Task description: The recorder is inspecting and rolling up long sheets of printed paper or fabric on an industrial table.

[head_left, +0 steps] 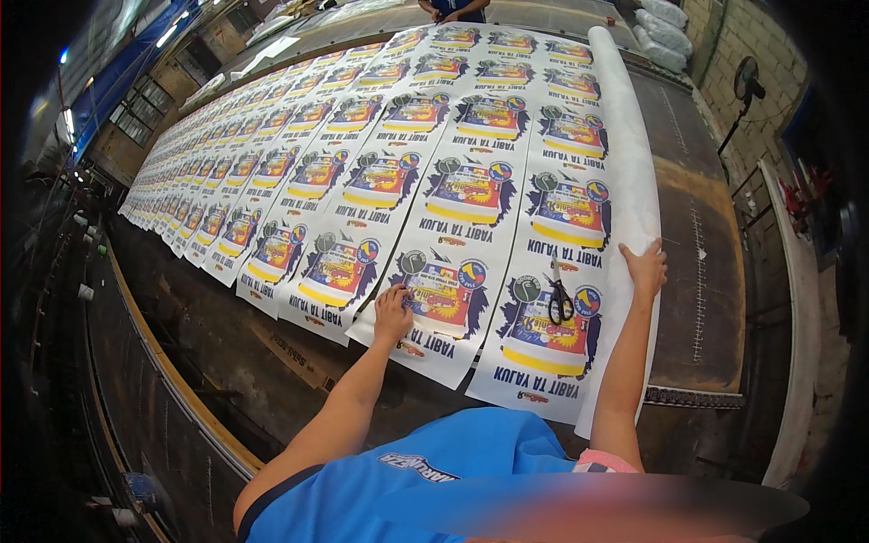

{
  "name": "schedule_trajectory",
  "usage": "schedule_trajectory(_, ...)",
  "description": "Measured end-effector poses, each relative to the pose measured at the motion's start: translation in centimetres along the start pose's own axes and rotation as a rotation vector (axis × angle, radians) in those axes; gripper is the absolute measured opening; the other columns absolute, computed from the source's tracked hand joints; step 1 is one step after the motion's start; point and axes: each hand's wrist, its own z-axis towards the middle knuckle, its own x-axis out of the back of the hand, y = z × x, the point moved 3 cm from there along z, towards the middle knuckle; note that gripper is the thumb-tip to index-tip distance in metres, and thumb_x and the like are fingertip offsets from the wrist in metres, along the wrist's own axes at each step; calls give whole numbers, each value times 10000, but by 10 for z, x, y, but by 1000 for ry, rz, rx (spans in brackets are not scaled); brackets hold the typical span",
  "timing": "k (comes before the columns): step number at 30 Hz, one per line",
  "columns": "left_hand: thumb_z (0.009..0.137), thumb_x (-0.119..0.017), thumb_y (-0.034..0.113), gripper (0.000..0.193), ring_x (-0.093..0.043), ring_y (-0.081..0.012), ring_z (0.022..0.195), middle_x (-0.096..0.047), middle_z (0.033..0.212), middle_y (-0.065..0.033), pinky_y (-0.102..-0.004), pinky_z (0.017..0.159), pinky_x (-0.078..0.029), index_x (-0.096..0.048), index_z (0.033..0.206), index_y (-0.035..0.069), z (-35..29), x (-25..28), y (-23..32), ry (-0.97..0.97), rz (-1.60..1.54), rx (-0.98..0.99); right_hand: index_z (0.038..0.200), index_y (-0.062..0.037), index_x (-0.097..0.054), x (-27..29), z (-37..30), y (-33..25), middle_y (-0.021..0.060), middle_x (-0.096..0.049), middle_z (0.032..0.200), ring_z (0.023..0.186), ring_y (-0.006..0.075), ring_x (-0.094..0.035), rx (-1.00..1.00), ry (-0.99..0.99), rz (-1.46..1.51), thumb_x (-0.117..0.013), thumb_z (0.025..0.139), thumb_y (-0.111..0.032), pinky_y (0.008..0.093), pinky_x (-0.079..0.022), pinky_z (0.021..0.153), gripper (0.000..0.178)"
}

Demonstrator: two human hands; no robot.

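Note:
Long printed white sheets (434, 366) lie side by side over the table, each repeating the same colourful design. At the right edge a long white roll (625, 136) runs from the near side to the far side. My right hand (644, 267) grips this roll near its close end, thumb on one side and fingers on the other. My left hand (395, 315) rests on a printed sheet with its fingers curled; whatever they may hold is too small to make out. Between my hands, black-handled scissors (560, 303) lie on the rightmost printed sheet, blades pointing away from me.
Beyond the roll stretches a dark worn tabletop (697, 281). A person (457, 9) stands at the far end. At right are a standing fan (747, 81) and a block wall; stuffed white sacks (661, 36) are piled at the far right. Another long table edge (181, 394) runs along the left.

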Motion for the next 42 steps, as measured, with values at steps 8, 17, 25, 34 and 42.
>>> schedule_trajectory(8, 805, -594, 98, 304, -456, -292, 1311, -555, 1328, -75, -454, 1129, -292, -595, 1109, 109, 0, 0, 3, -13, -18, -5, 1551, -113, -301, 0, 1, 2, 250, -478, 1444, 1249, 458, -550, -17, -25, 0, -742, 714, -707, 589, -469, 984, 1117)
schedule_trajectory(17, 805, -594, 101, 317, -461, -301, 1302, -552, 1333, -81, -454, 1119, -303, -586, 1121, 111, 0, -1, 3, -19, 4, -3, 1555, -112, -294, 2, 1, 1, 267, -455, 1463, 1276, 465, -528, -27, -28, 15, -758, 704, -695, 607, -445, 1007, 1131)
schedule_trajectory(25, 800, -593, 105, 344, -462, -302, 1300, -552, 1330, -82, -454, 1118, -305, -584, 1144, 100, -2, -2, 2, -2, 27, -4, 1561, -123, -281, -1, 2, 3, 267, -458, 1463, 1273, 468, -532, -28, -33, -10, -738, 703, -723, 584, -459, 999, 1143)
schedule_trajectory(34, 810, -588, 116, 336, -443, -278, 1320, -539, 1344, -66, -453, 1150, -267, -589, 1146, 114, -1, -2, 2, -28, 15, 21, 1554, -121, -292, 1, 1, 1, 281, -439, 1482, 1285, 465, -523, -30, -45, 31, -753, 713, -689, 602, -444, 1012, 1115)
schedule_trajectory(42, 807, -590, 122, 328, -446, -283, 1316, -543, 1328, -69, -456, 1146, -271, -592, 1135, 112, -1, -4, 1, -23, -12, -1, 1552, -125, -292, -2, 1, 2, 273, -452, 1470, 1271, 465, -535, -29, -31, 13, -756, 708, -691, 604, -453, 1003, 1117)
